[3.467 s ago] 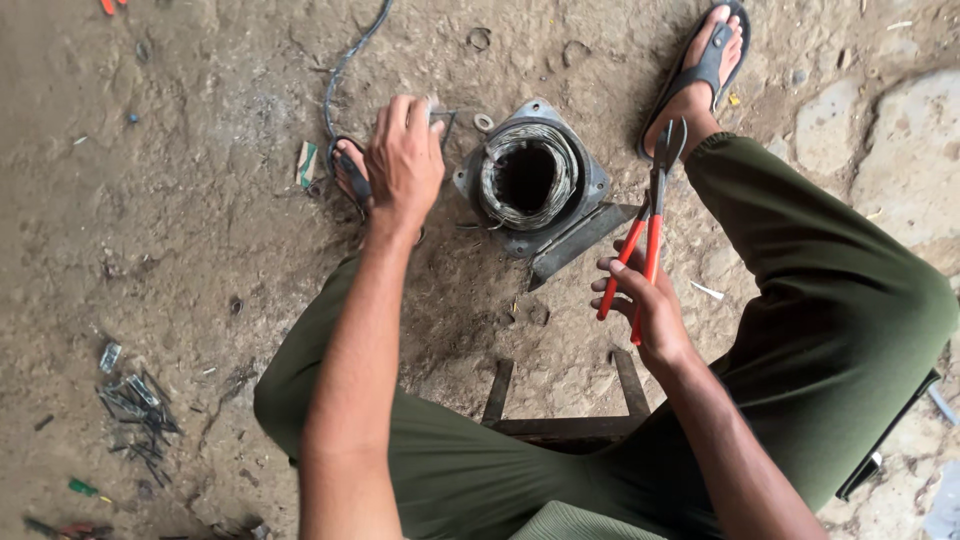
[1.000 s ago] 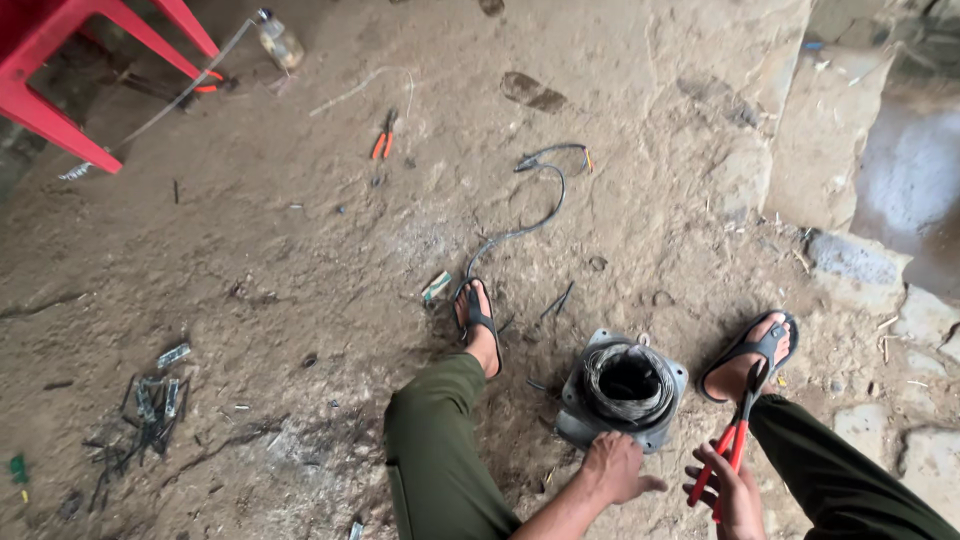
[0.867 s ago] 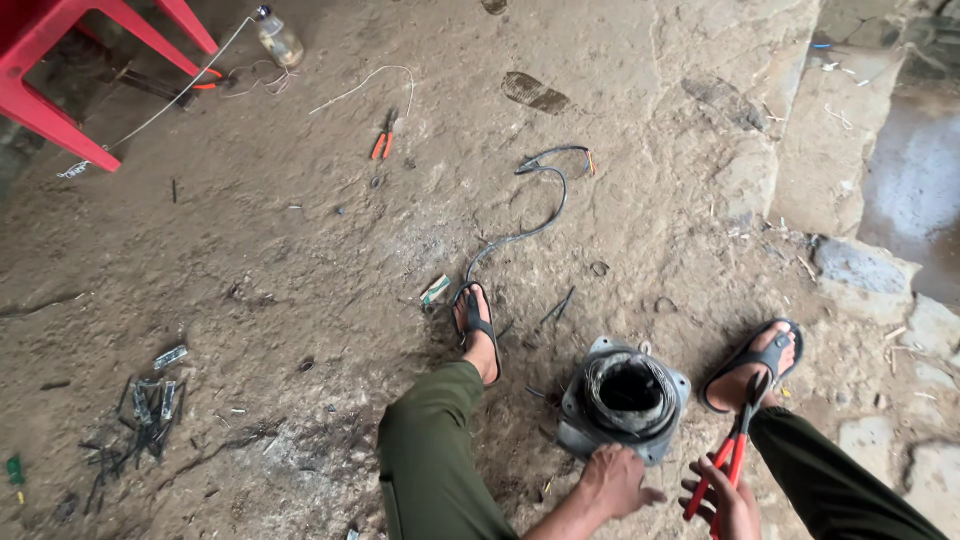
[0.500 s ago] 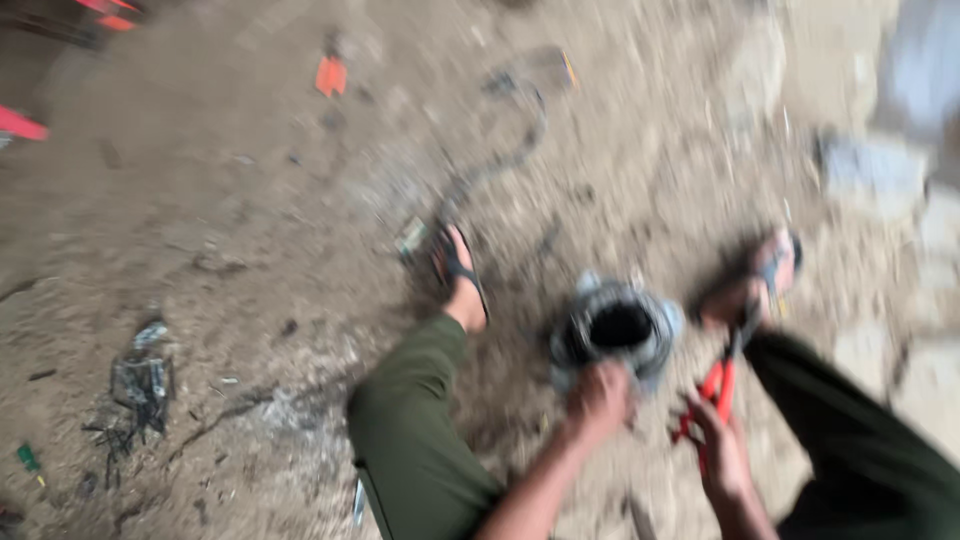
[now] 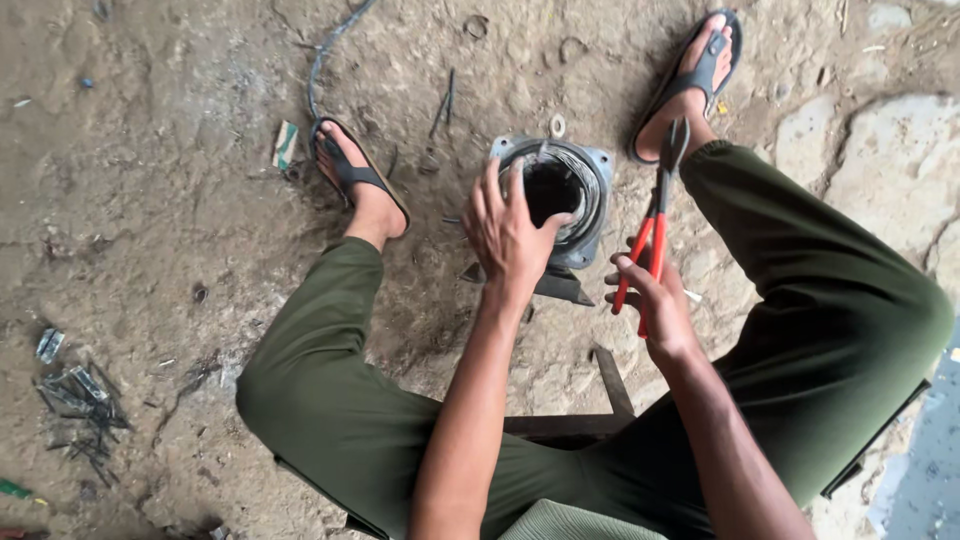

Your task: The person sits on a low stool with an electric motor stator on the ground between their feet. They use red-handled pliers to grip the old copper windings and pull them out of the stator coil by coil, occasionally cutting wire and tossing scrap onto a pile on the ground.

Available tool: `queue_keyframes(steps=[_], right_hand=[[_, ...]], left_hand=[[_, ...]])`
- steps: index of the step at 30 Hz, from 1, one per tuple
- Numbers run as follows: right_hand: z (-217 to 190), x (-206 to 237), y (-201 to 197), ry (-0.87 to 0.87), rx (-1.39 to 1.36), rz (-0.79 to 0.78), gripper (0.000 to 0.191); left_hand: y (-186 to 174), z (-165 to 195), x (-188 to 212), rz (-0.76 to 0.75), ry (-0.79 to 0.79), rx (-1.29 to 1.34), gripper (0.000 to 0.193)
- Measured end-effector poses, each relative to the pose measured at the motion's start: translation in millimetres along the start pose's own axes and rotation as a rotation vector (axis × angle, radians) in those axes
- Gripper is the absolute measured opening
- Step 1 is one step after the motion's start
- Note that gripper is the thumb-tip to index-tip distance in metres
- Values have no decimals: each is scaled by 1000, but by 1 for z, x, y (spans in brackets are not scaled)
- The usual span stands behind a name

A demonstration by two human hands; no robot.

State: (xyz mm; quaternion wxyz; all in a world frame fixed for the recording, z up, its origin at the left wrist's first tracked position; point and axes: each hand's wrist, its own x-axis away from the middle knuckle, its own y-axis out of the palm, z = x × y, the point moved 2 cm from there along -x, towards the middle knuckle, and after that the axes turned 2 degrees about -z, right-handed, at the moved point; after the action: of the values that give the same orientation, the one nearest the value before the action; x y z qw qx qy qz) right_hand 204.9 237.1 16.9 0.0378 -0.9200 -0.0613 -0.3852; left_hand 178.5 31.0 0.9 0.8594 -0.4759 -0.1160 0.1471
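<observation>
A grey metal motor housing (image 5: 585, 195) with a dark round opening and wire windings inside sits on the dirt ground between my two feet. My left hand (image 5: 508, 232) rests over its near rim, fingers spread on the edge, thumb by the opening. My right hand (image 5: 650, 300) holds red-handled cutters (image 5: 655, 225) just right of the housing, jaws pointing away from me toward my right foot. I sit low, in green trousers and black sandals.
A dark cable (image 5: 325, 55) runs off from my left foot (image 5: 355, 180). A small washer (image 5: 557, 125) lies beyond the housing. Scrap metal bits (image 5: 75, 400) are heaped at the left. Flat stones (image 5: 890, 160) lie at the right.
The view has swung down from the wider yard to my lap. My left hand has moved from the near side of the housing up onto its rim. The cutters stay in my right hand.
</observation>
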Motion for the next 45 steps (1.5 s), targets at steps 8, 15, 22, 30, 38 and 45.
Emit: queue_keyframes(steps=[8, 15, 22, 30, 38, 45], right_hand=[[4, -7, -7, -10, 49, -39, 80], [3, -11, -7, 2, 39, -48, 79], [4, -13, -6, 0, 68, -54, 80], [9, -4, -8, -5, 118, -47, 82], [10, 3, -11, -13, 131, -42, 86], [15, 17, -16, -35, 83, -67, 85]], left_hand=[[46, 4, -34, -424, -30, -225, 153], [59, -12, -50, -520, -100, -65, 149], [57, -10, -58, -533, -91, -44, 124], [60, -16, -52, -505, -106, 38, 99], [68, -25, -53, -299, 6, 60, 67], [46, -6, -48, -398, -8, 5, 64]])
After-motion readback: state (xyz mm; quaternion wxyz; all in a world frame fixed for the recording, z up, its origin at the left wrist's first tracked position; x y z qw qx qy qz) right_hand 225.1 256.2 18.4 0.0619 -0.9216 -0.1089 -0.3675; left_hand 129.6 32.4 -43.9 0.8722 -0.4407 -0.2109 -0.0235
